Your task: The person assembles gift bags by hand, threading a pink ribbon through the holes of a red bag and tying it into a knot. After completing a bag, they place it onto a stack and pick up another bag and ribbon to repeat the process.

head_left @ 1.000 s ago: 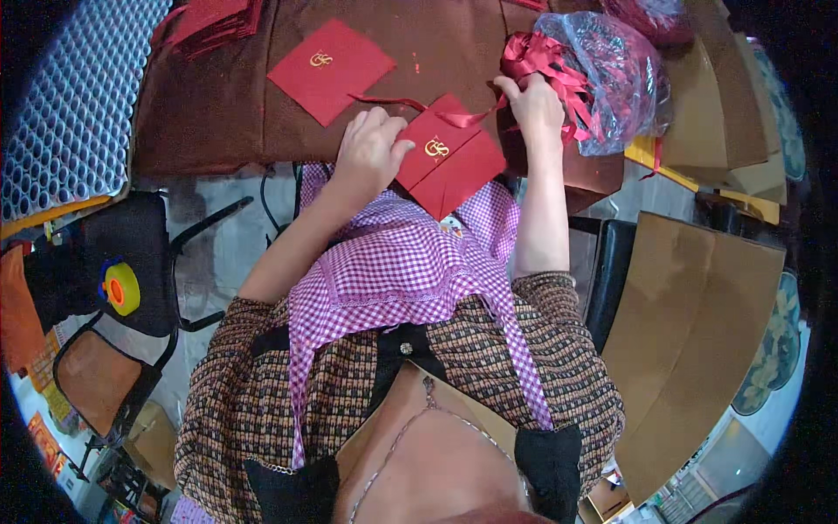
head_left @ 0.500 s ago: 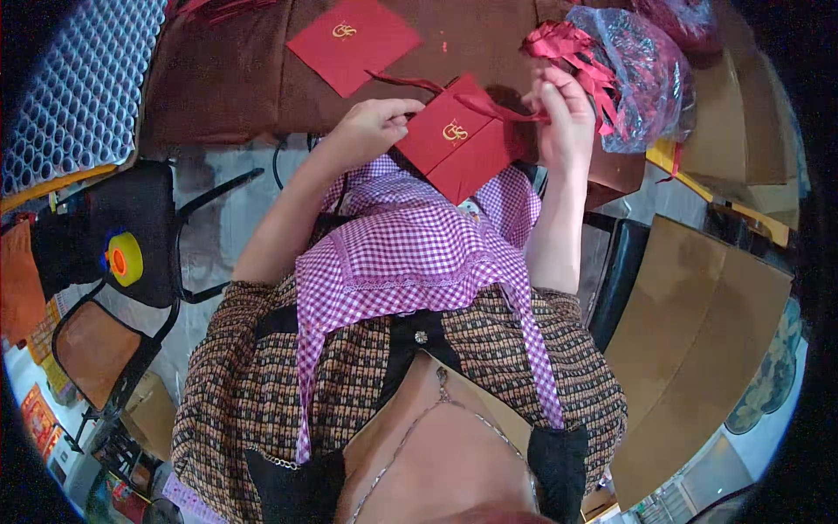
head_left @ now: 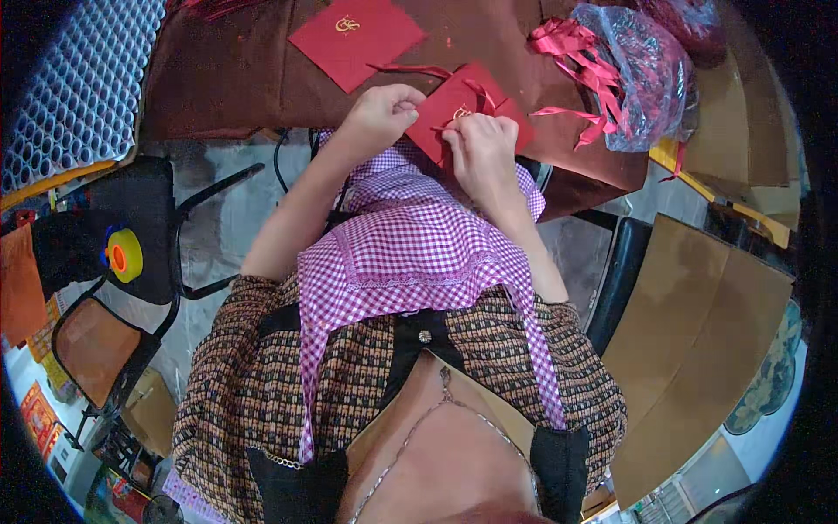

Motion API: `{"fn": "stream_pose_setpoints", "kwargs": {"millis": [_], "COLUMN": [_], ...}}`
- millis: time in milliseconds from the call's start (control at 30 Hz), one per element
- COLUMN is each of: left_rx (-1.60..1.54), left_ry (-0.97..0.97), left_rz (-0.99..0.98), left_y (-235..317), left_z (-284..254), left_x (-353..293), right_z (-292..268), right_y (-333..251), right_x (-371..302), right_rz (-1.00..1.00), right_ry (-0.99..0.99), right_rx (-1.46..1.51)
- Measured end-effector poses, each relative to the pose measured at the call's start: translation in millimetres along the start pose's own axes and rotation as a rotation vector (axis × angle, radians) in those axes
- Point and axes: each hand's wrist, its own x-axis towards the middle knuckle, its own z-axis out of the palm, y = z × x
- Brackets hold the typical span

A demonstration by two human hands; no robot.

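Note:
A red square card [head_left: 502, 106] with a gold emblem lies at the table's near edge. Dark red ribbon [head_left: 477, 91] crosses its top, and one loose tail [head_left: 401, 68] trails off to the upper left. My left hand [head_left: 377, 120] pinches the card's left edge between thumb and fingers. Over the card's middle, my right hand [head_left: 485, 148] is closed on the ribbon, with a short end poking out left of its fingertips. The right fingers cover part of the emblem. A second red card [head_left: 356, 44] rests flat beyond, with a similar gold emblem.
Right of the cards, loose red ribbons [head_left: 594, 83] spill from a clear plastic bag [head_left: 650, 79]. A brown cloth [head_left: 227, 96] covers the table. Rows of small round tubes [head_left: 74, 79] stand at far left. Cardboard [head_left: 698, 332] leans at right; a chair holds yellow tape [head_left: 125, 255].
My right hand has come left and down from beside the ribbon bundle to over the card, drawing the ribbon across it. My left hand stays at the card's left edge.

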Motion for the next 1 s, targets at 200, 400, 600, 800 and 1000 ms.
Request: {"fn": "stream_pose_setpoints", "kwargs": {"millis": [200, 400, 600, 800, 1000], "left_rx": [0.055, 0.041, 0.090, 0.145, 0.140], "left_ry": [0.040, 0.060, 0.068, 0.085, 0.074], "left_rz": [0.049, 0.059, 0.077, 0.094, 0.061], "left_y": [16, 19, 22, 26, 28], "left_z": [4, 6, 6, 6, 9], "left_x": [-3, -6, -8, -10, -12], "right_z": [7, 8, 9, 4, -3], "right_y": [2, 0, 3, -3, -11], "right_x": [5, 9, 9, 14, 18], "right_rz": [0.004, 0.011, 0.009, -0.065, -0.109], "right_ry": [0.058, 0.047, 0.043, 0.018, -0.047], "right_rx": [-0.028, -0.026, -0.040, -0.108, -0.157]}}
